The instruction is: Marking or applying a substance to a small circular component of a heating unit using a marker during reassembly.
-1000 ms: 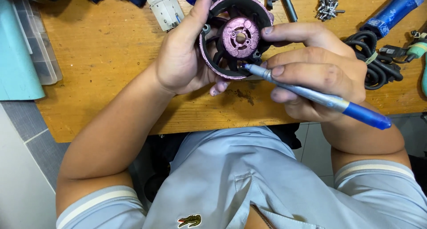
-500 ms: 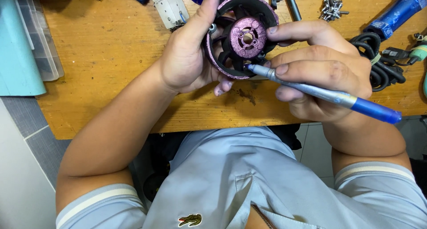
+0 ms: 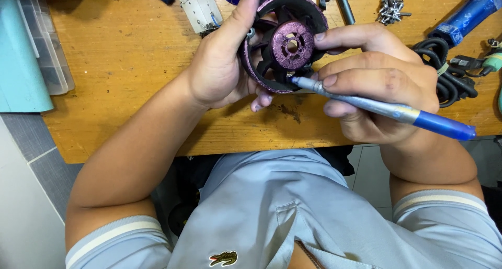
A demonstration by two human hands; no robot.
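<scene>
Hands closed: left (image 3: 219,70) around purple fan wheel (image 3: 285,41); right (image 3: 376,81) pinching blue-handled screwdriver (image 3: 387,110), tip inside wheel

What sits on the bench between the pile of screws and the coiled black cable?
In the head view, only bare wooden bench lies between the screws and the black cable.

Wooden bench (image 3: 130,91) with screws (image 3: 391,10), cable (image 3: 444,75)

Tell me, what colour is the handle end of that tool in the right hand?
Bright blue, with a silver-grey shaft, seen in the head view: the tool in the right hand.
</scene>
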